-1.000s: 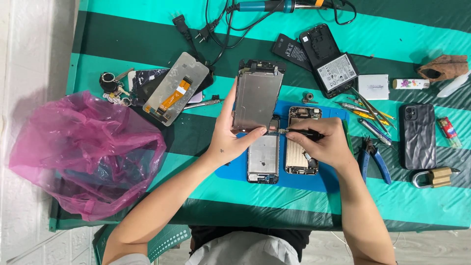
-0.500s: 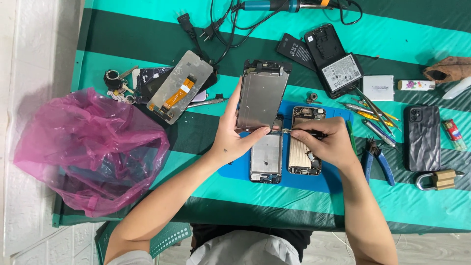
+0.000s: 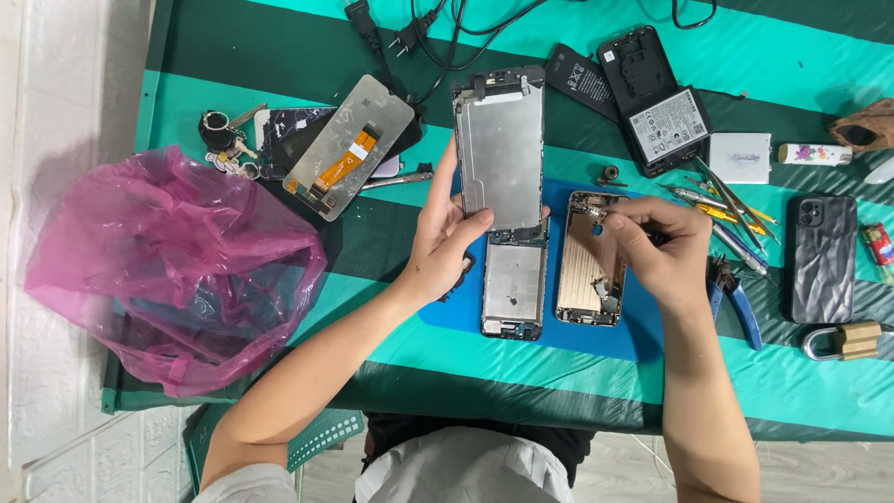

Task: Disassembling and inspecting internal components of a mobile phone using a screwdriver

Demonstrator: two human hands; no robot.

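Note:
My left hand [image 3: 445, 233] holds a phone screen panel [image 3: 501, 147] tilted up by its lower edge, metal back facing me. Below it lies a second screen panel [image 3: 513, 284] on a blue work mat [image 3: 643, 335]. My right hand [image 3: 656, 244] pinches a thin dark tool, its tip at the upper corner of an opened gold phone body [image 3: 585, 265] lying on the mat to the right. The tool is mostly hidden by my fingers.
A pink plastic bag [image 3: 168, 265] bulges at the left. Another display with an orange flex [image 3: 346, 147], keys [image 3: 223, 138], cables [image 3: 410, 37], a battery and phone shell [image 3: 652, 93], tweezers and screwdrivers [image 3: 731, 210], blue pliers [image 3: 736, 298], a black phone case [image 3: 821, 256] and a padlock [image 3: 843, 340] surround the mat.
My right hand has moved up the gold phone body, from its middle toward its upper corner. My left hand still holds the screen panel raised.

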